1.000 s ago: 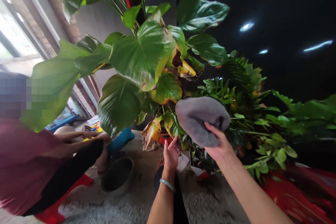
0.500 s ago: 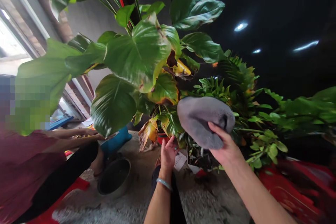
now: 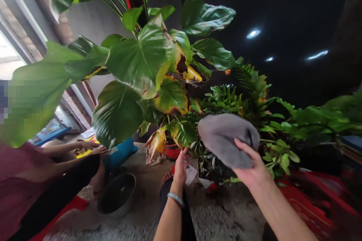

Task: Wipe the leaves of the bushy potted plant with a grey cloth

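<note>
A soft, folded grey cloth (image 3: 226, 137) is in my right hand (image 3: 253, 163), with the thumb pressed on its front; the fingers behind it are hidden. My left hand (image 3: 180, 167) is raised with its fingers apart and nothing in it, just below a small plant in a red pot (image 3: 172, 151). A pale bangle circles the left wrist. Above both hands spreads a large-leaved potted plant (image 3: 138, 56), some leaves yellow and brown at the edges. The cloth is in front of the lower greenery, to the right of the red pot.
On the left, a person in a dark pink top (image 3: 25, 162) sits with hands near a blue item (image 3: 121, 152). A dark round basin (image 3: 117, 193) stands on the rough floor. Red bags (image 3: 308, 199) lie at the right, below more leafy plants (image 3: 283, 120). A dark glossy wall rises behind.
My right hand and the cloth are slightly lower and further right in view. The left hand stays nearly in place, its fingers turned a little. The whole view has shifted slightly.
</note>
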`<act>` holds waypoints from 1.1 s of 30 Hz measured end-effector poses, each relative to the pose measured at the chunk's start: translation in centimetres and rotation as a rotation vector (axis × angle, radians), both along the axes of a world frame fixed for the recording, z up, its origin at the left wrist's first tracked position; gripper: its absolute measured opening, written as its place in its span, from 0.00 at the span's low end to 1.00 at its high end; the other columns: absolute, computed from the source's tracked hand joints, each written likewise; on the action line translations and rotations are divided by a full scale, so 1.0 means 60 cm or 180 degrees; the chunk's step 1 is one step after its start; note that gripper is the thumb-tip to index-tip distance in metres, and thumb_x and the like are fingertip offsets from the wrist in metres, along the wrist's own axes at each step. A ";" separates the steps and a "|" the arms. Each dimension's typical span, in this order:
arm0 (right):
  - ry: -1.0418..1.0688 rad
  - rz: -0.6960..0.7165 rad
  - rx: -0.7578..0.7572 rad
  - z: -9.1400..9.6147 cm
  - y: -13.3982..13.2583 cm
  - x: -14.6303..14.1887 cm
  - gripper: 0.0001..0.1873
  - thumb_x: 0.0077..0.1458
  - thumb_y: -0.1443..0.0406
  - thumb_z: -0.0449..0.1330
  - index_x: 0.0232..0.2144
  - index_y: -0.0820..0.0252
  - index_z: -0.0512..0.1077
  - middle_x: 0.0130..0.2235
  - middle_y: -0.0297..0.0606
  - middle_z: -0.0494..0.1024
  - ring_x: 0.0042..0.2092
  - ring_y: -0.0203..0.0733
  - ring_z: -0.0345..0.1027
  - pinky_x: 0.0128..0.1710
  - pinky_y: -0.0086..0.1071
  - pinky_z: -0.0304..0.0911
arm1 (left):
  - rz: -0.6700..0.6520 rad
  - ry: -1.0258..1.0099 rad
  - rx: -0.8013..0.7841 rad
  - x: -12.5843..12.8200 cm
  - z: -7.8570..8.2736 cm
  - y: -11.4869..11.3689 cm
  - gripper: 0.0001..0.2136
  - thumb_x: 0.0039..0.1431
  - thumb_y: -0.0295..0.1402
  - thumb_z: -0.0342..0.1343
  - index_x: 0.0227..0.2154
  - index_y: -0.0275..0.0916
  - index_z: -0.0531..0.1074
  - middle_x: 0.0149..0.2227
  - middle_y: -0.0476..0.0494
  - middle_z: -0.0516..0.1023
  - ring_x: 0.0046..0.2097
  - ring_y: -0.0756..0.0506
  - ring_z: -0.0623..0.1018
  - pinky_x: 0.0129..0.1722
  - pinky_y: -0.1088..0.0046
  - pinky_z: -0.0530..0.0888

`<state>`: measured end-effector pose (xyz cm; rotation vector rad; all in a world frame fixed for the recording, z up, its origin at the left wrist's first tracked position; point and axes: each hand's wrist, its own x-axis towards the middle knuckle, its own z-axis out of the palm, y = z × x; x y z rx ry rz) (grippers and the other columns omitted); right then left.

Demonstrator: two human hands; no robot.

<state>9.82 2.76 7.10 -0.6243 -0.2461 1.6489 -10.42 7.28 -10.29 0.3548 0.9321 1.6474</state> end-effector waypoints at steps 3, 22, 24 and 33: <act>-0.0082 -0.0031 -0.0102 -0.005 0.033 -0.008 0.11 0.39 0.73 0.68 0.27 0.54 0.74 0.26 0.28 0.82 0.26 0.39 0.75 0.23 0.30 0.68 | 0.0008 0.0112 -0.0033 0.014 0.012 -0.006 0.17 0.57 0.43 0.54 0.40 0.38 0.79 0.47 0.39 0.79 0.45 0.41 0.74 0.38 0.69 0.69; -0.0276 0.0559 -0.1134 -0.045 -0.007 -0.083 0.07 0.43 0.72 0.66 0.21 0.59 0.71 0.16 0.32 0.77 0.16 0.36 0.66 0.13 0.25 0.55 | -0.0443 -0.0190 0.0267 0.002 0.013 -0.009 0.23 0.53 0.50 0.56 0.43 0.35 0.78 0.40 0.37 0.80 0.45 0.37 0.76 0.44 0.63 0.69; -0.0516 0.0788 -0.1480 -0.088 -0.048 -0.084 0.07 0.40 0.72 0.68 0.21 0.61 0.72 0.17 0.36 0.78 0.17 0.39 0.69 0.15 0.28 0.59 | -0.0647 -0.0339 0.0292 -0.005 0.009 -0.007 0.27 0.52 0.51 0.57 0.47 0.34 0.76 0.36 0.37 0.81 0.43 0.35 0.77 0.45 0.60 0.69; -0.0106 -0.0463 0.0045 0.024 0.008 0.044 0.14 0.37 0.71 0.68 0.30 0.53 0.75 0.30 0.30 0.84 0.33 0.42 0.78 0.30 0.34 0.72 | -0.0313 -0.0281 0.0191 0.004 0.017 -0.008 0.25 0.56 0.49 0.52 0.49 0.35 0.75 0.40 0.37 0.78 0.38 0.42 0.75 0.37 0.67 0.68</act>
